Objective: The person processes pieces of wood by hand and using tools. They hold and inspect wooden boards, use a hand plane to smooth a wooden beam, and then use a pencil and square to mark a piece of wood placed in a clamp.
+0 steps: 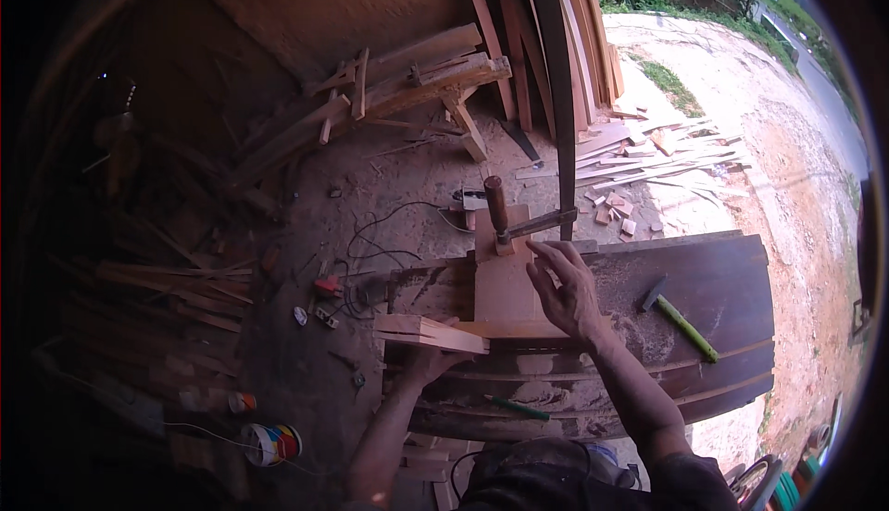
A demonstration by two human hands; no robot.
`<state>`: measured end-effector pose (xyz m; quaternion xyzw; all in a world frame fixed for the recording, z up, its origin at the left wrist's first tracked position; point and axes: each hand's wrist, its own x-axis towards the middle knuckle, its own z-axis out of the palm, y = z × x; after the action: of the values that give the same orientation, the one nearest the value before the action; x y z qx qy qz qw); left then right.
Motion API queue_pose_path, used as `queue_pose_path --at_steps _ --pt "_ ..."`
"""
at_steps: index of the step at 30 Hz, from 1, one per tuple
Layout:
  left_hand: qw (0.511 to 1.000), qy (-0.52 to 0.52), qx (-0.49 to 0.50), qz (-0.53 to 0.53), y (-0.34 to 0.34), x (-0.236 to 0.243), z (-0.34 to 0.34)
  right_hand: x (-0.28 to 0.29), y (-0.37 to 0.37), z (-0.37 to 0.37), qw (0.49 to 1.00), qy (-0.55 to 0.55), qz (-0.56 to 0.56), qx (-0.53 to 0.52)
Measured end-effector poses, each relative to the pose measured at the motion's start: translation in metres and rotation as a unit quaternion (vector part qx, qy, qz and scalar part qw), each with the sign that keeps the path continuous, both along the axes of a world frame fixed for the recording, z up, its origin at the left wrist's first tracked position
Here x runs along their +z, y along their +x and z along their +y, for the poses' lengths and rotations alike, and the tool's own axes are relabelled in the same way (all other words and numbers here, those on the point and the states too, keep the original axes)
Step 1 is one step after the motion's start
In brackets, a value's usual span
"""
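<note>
Pale beam over the desk, left fingers mostly hidden

The pale beam (431,333) lies over the near left part of the desk (708,275), and the left hand (428,363) is under it. The beam covers most of the left fingers, so I cannot tell how tightly they hold. A pale strip (519,330) runs to the right and its end is hidden by the right hand (569,293); whether it is one piece with the beam is not clear. The right fingers are apart and hold nothing, just beside the board (505,284).

On the board stands the wooden handle of the clamp (496,202). Its long dark bar is cut by the upper edge and hides part of the tall planks (583,39). To the right lies a hammer (685,324) with green handle; nearer the body, a green pencil (519,407).

Beyond the desk, a power tool (470,199) is partly hidden by the board. A cable (370,226) curls on the floor near a red plug (327,286). The left side is too dark for details.
</note>
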<state>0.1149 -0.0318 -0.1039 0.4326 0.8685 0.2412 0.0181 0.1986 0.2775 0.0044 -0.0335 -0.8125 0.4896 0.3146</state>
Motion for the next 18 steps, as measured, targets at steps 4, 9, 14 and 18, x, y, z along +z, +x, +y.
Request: queue_pose_path --at_steps 4,9,14,18 --pt "1.000 -0.027 0.004 0.007 -0.004 0.008 0.000 0.015 -0.076 0.010 0.997 -0.053 0.045 -0.044" --pt "0.998 -0.041 -0.008 0.054 -0.006 0.001 0.003 0.013 -0.102 0.011 0.997 -0.053 0.012 -0.054" --pt "0.999 -0.007 -0.010 0.047 0.000 0.015 0.012 0.024 -0.104 0.003 0.999 -0.039 0.005 -0.002" --pt "0.998 0.025 0.003 0.049 -0.005 0.012 0.009 -0.006 -0.019 0.031 0.998 -0.051 -0.047 0.005"
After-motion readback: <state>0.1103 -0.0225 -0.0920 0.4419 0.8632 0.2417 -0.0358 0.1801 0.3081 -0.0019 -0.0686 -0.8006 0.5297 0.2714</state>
